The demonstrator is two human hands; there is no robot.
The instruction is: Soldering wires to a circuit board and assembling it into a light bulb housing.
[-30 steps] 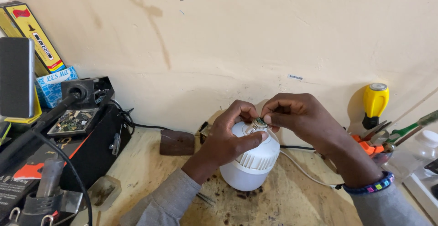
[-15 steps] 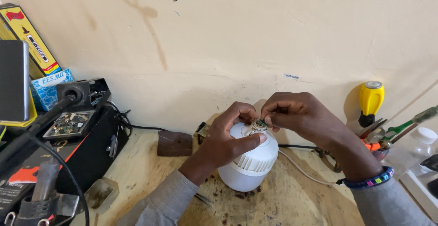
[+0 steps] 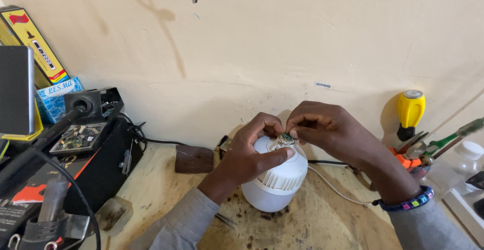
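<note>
Both hands have barely shifted since a moment ago, staying clasped at the top of the white bulb (image 3: 275, 179), which stands base-up on the wooden bench (image 3: 166, 189). Left hand (image 3: 252, 151) grips its body; right hand (image 3: 327, 129) pinches the small metal cap (image 3: 286, 139).

Ahead of you stands a cream plaster wall (image 3: 282, 43), smudged with faint brown streaks and evenly lit. Below it you see a pale wooden bench (image 3: 151, 189), scuffed and dotted with dark burn marks, meeting the wall's base.
</note>
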